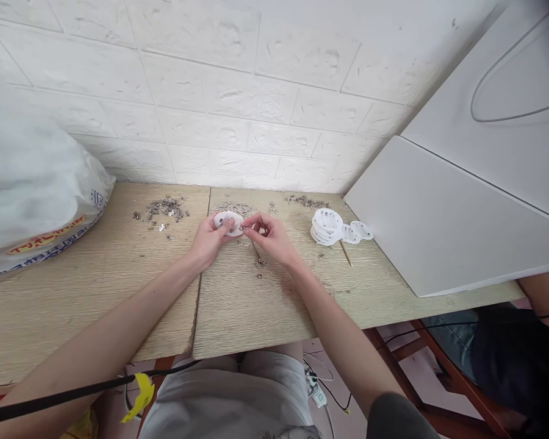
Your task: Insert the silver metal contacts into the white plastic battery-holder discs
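My left hand point(211, 239) grips a white plastic disc point(229, 222), thumb on its face, with small dark pieces showing on it. At the disc's right edge, the fingertips of my right hand point(268, 234) pinch a small metal piece point(243, 227), too small to make out fully. A thin stick reaches down from under the right hand. Just beyond the disc lies a pile of small metal parts point(238, 207). A few more metal pieces point(260, 263) are scattered below my right hand.
Metal parts also lie in a left pile point(167, 208) and a back-right pile point(307, 201). To the right stand stacked white discs point(327, 225) beside a thin stick point(346, 253). A large plastic bag point(41, 195) sits at left, a grey-white panel point(457, 225) at right. Another person's arm point(544, 292) shows beyond it.
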The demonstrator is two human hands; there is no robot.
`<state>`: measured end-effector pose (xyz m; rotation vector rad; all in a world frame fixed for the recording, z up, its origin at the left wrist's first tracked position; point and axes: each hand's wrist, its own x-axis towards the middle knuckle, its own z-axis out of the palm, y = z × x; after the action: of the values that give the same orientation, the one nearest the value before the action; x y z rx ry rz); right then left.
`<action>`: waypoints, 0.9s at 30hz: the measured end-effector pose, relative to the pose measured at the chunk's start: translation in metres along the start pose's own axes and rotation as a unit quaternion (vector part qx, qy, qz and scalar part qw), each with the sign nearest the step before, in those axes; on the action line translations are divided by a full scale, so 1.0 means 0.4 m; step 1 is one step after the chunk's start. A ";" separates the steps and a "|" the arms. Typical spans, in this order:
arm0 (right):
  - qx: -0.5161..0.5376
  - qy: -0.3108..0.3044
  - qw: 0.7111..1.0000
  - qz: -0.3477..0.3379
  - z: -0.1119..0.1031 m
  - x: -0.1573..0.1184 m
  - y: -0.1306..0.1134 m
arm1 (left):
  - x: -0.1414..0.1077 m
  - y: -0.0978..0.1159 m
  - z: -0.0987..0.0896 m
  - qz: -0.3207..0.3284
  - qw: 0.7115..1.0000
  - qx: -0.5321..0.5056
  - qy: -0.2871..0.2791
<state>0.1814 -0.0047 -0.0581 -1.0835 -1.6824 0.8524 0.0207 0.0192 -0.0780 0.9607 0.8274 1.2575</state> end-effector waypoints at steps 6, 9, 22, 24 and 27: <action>-0.049 0.025 0.998 0.006 0.006 0.007 0.015 | 0.004 -0.005 -0.005 0.010 0.998 0.066 0.019; -0.044 0.050 0.997 0.025 0.003 0.009 0.015 | 0.003 -0.006 -0.005 0.004 0.996 0.093 -0.001; -0.104 0.113 0.988 0.014 0.008 0.006 0.017 | -0.013 0.002 0.009 -0.043 0.992 0.079 -0.093; -0.122 0.120 0.985 -0.015 0.009 0.005 0.021 | -0.014 0.002 0.010 -0.051 0.991 0.076 -0.094; -0.153 0.106 0.981 -0.055 0.010 0.004 0.027 | -0.013 -0.002 0.009 -0.057 0.990 0.080 -0.097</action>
<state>0.1803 0.0005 -0.0686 -1.2266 -1.7081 0.3976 0.0236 0.0136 -0.0775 1.1292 0.8261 0.9924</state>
